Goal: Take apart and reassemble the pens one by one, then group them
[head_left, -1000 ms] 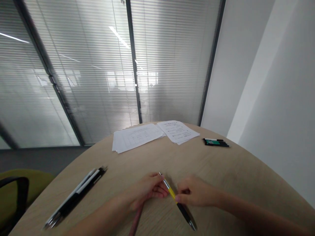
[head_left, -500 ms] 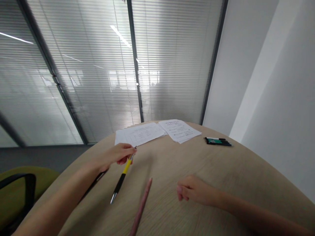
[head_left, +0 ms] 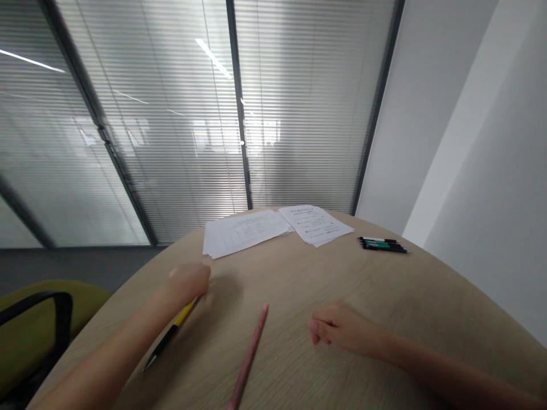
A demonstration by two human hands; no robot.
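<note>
Head view only, taking the tabletop as a dial with twelve at the far edge. Holds, in the left hand (head_left: 192, 282) near nine o'clock, a slim yellow-and-black pen (head_left: 171, 335) with a silver tip, pointing towards seven or eight; seems gripped near the yellow end, though with blurred, mostly hidden fingers. Cannot tell about contact between tip and table. Rests the right hand (head_left: 339, 327) at four o'clock, over the pale, rounded wood-grain table (head_left: 290, 276), curled narrow around nothing visible. Shows a slender pink pen-like rod (head_left: 252, 353) at seven o'clock, between the hands, touching neither. At two o'clock, a cluster of slim black, green and white pens (head_left: 382, 245), lying close together; at twelve, overlapping white printed paper sheets (head_left: 248, 232). Looks partway through handling the pens: already grouped, the cluster at two; not yet let go, the yellow-and-black one; apart and ungripped, the pink rod. Cannot see beneath the left forearm.
</note>
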